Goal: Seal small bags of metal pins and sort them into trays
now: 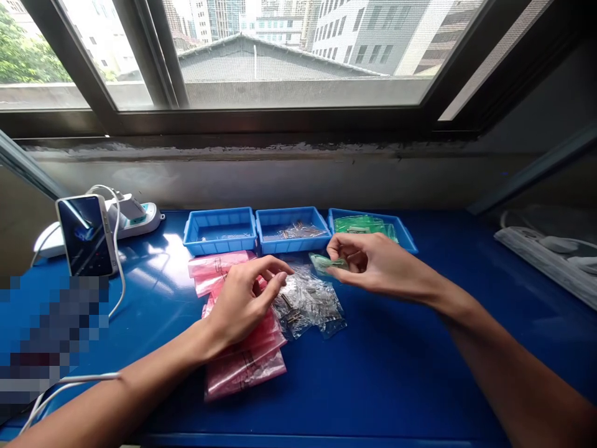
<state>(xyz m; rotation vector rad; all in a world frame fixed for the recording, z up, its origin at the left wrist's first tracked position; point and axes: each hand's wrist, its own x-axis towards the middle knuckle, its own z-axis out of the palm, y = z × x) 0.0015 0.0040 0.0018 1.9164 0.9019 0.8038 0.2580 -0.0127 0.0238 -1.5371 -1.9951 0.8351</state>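
Note:
My right hand (373, 264) pinches a small green packet (326, 263) between thumb and fingers, just in front of a blue tray (373, 227) holding green packets. My left hand (245, 305) hovers with its fingers apart, holding nothing, over a stack of pink plastic bags (245, 368). Its fingertips are close to a clear bag of small metal parts (308, 305). Behind them stand a blue tray with a few thin parts (219, 230) and a blue tray with metal pins (291, 229).
The blue tabletop (410, 367) runs along a window sill. A phone-like device (86, 235) leans at the left, beside a white power strip (133, 218) and a white cable (116, 274). Another power strip (536, 249) lies at the far right.

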